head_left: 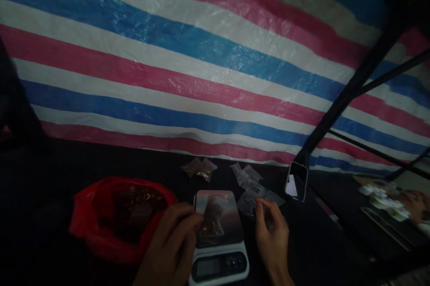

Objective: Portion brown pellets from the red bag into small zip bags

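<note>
A small clear bag [212, 218] with brownish contents lies on the plate of a white digital scale [237, 232]. My left hand [173, 243] is at the scale's left edge, its fingertips beside the bag; whether they grip it is unclear. To the right of the scale, my right hand [273, 234] has thumb and forefinger pinched together over the clear empty-looking bags [250, 196]; anything between the fingertips is too small to make out. A red plastic bag [83, 218], open at the top, holds dark loose bits and stands left of the scale.
Two filled clear bags [199, 168] lie behind the scale. A phone [297, 181] leans against a dark pole at the right. Striped sheeting [188, 84] hangs behind the black table. At the far right another person's hand [416, 205] is near white objects [386, 203].
</note>
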Demonstrator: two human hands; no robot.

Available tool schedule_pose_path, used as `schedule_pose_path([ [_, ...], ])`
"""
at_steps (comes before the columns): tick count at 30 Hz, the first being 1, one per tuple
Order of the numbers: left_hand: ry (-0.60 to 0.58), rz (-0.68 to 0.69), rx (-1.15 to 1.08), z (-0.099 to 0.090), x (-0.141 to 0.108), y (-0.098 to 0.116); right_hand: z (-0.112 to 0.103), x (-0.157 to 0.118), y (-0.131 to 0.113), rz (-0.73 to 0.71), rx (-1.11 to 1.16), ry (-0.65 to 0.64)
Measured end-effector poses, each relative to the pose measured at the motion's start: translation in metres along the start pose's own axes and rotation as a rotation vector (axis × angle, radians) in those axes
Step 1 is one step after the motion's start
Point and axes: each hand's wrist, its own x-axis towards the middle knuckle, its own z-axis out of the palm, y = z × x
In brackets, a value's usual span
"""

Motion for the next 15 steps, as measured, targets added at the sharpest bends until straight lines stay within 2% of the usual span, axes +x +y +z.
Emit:
schedule_pose_path([
  [4, -0.021, -0.272, -0.135, 0.02, 0.029, -0.002, -0.001, -0.007, -0.005, -0.035, -0.057, 0.043],
  [7, -0.02, -0.366, -0.195, 0.027, 0.045, -0.002, -0.001, -0.006, -0.008, -0.06, -0.08, 0.035],
  [10, -0.018, -0.342, -0.2, 0.025, 0.047, -0.003, -0.001, -0.005, -0.009, -0.078, -0.085, 0.019],
  [15, 0.021, -0.178, -0.12, 0.005, 0.034, -0.002, 0.0, -0.006, -0.009, -0.081, -0.094, -0.014],
])
